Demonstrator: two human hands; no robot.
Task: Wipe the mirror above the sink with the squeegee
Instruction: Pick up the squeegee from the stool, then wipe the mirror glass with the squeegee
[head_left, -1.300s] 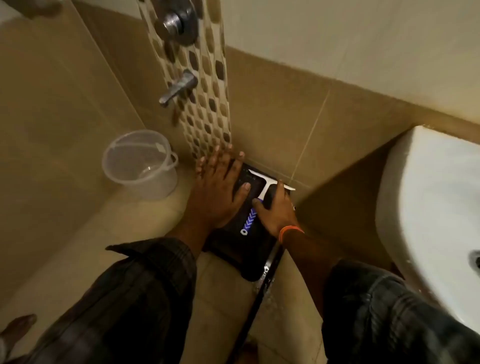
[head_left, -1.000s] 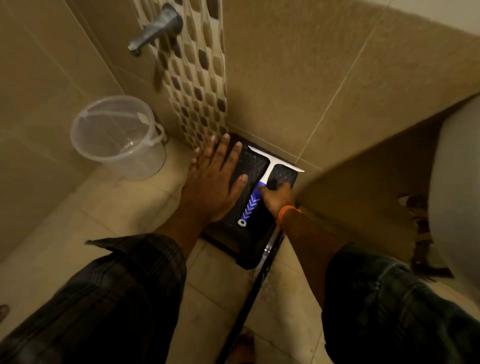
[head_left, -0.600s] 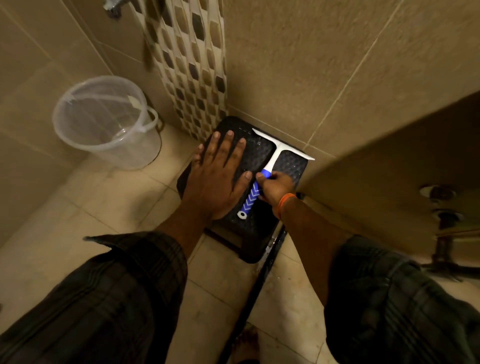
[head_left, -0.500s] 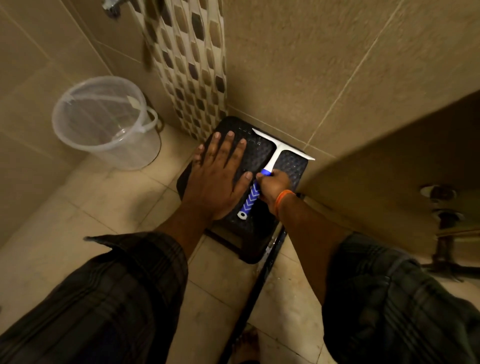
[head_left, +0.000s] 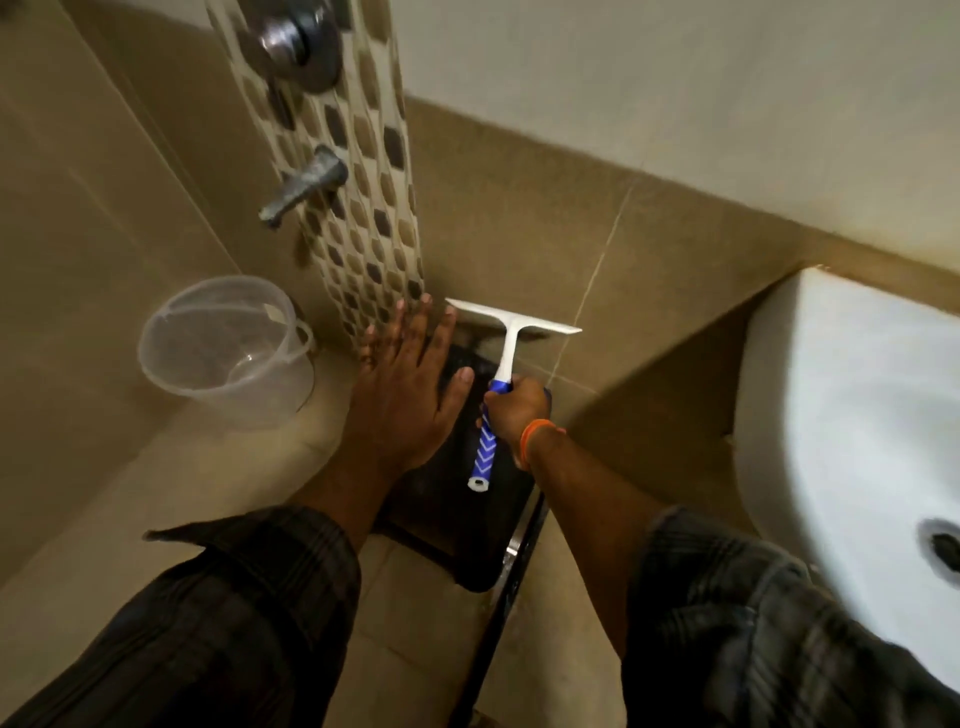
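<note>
Squeegee (head_left: 511, 343), white T-shaped blade on a blue-and-white handle, sits in the right hand (head_left: 517, 410), fingers wrapped round its handle, above the black plastic stool (head_left: 457, 540). Left hand (head_left: 408, 387) lies flat with fingers spread on the stool, probably bracing. White ceramic sink (head_left: 852, 415) is right; no mirror shows.
</note>
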